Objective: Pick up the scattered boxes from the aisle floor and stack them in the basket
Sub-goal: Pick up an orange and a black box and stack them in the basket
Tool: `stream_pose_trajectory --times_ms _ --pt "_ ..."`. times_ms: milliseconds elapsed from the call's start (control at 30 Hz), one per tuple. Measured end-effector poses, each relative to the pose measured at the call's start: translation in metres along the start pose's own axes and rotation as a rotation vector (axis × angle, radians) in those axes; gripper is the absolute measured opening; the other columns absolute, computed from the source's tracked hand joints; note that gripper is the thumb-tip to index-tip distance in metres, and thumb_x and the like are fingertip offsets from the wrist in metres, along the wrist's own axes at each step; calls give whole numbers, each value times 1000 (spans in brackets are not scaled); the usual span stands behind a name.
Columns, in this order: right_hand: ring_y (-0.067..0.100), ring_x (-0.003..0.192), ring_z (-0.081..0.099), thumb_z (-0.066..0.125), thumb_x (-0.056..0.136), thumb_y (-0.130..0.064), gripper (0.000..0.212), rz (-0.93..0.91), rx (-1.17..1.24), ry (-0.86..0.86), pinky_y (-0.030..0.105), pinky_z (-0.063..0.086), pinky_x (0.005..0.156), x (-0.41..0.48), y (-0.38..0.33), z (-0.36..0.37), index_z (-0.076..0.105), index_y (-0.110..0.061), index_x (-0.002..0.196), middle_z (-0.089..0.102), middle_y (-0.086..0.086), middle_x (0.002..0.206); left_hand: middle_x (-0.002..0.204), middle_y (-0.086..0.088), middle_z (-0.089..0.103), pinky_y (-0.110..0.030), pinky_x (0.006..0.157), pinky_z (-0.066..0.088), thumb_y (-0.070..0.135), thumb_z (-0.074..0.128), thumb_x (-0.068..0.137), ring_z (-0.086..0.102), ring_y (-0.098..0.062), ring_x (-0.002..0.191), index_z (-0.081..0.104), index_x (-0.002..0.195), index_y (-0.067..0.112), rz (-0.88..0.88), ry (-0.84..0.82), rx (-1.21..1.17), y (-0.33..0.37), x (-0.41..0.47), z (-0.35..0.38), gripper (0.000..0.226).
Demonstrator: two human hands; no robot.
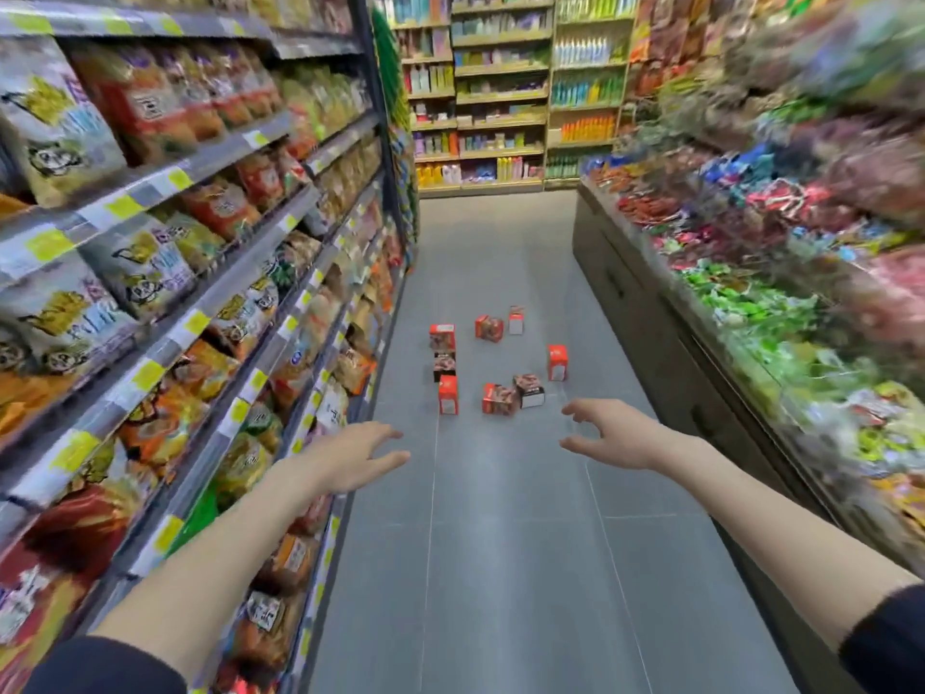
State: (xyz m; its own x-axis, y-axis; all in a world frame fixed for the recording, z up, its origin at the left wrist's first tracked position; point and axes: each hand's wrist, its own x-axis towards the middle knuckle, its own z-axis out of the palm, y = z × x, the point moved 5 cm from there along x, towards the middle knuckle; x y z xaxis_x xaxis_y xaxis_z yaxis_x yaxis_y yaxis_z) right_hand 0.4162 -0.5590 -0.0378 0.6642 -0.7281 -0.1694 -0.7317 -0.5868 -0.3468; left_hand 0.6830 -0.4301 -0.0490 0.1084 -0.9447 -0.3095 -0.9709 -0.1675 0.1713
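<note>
Nearest, a dark left sleeve and a dark right sleeve at the bottom corners, with bare forearms stretched forward over the grey tiled floor. Further out, the left hand and the right hand, well apart, both above the floor and holding nothing. On the left hand, fingers straight and loosely spread, thumb below them. On the right hand, fingers lightly bent and parted from the thumb, likewise empty. Just beyond the fingertips and mostly between the two hands, the scattered boxes: small red cartons on the floor, none touched. Closest to the left fingers, an upright red box; closest to the right fingers, a dark-faced box touching a red one on its side. Farther past the left fingers, two more boxes in a line; past the right fingers, a lone upright box. Farthest of the group, a tilted box just beside a pale upright box. Left of the left fingers, shelves packed with snack bags and yellow price tags; right of the right fingers, a low display bin heaped with bright wrapped sweets, blurred. Well beyond all fingers, at the aisle's end, wooden shelves of bottles.
</note>
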Motion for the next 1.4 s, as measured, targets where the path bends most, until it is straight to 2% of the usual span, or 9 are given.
stream_pose_trajectory --times_ms 267,467,767,867,1033,1167,1400 --pt "23 122 50 56 88 -37 52 146 36 58 31 39 99 105 66 -32 45 -10 132 55 11 131 143 -5 44 -29 107 32 45 40 94 40 -18 131 39 137 14 123 -9 52 -15 168 -52 53" --pt "22 123 49 55 89 -36 52 186 13 40 30 37 100 195 142 -51 44 -9 132 55 12 131 137 -4 49 -27 100 34 38 44 95 45 -18 126 45 132 15 215 -16 5 7 296 -69 44" --pt "24 120 51 56 88 -35 50 162 55 -15 35 40 100 362 252 -109 46 -9 130 56 11 128 140 -3 47 -38 105 37 61 38 86 44 -19 128 42 136 19 101 -43 -49 7 486 -96 66" --pt "26 115 54 60 87 -31 44 150 102 -6 37 43 96 418 273 -125 51 -10 124 59 12 123 140 -5 47 -37 105 37 51 44 91 44 -20 128 41 137 17 68 -60 -82 -5 530 -102 57" --pt "26 112 55 60 87 -26 38 105 152 -41 31 41 91 512 292 -129 54 -9 121 61 12 120 136 -7 50 -35 102 39 42 45 94 47 -22 124 44 134 19 50 -94 -120 -26 603 -109 47" --pt "25 115 54 59 87 -30 46 111 171 -111 30 41 91 602 308 -115 49 -9 127 58 12 124 140 -6 46 -32 104 36 43 44 93 44 -21 128 41 135 16 37 -125 -115 -56 684 -109 50" --pt "25 113 54 57 87 -34 47 165 181 -213 34 42 94 751 342 -88 50 -12 127 59 10 122 146 -8 38 -31 109 27 42 43 94 35 -21 135 36 139 13 49 -222 -137 -104 831 -105 54"
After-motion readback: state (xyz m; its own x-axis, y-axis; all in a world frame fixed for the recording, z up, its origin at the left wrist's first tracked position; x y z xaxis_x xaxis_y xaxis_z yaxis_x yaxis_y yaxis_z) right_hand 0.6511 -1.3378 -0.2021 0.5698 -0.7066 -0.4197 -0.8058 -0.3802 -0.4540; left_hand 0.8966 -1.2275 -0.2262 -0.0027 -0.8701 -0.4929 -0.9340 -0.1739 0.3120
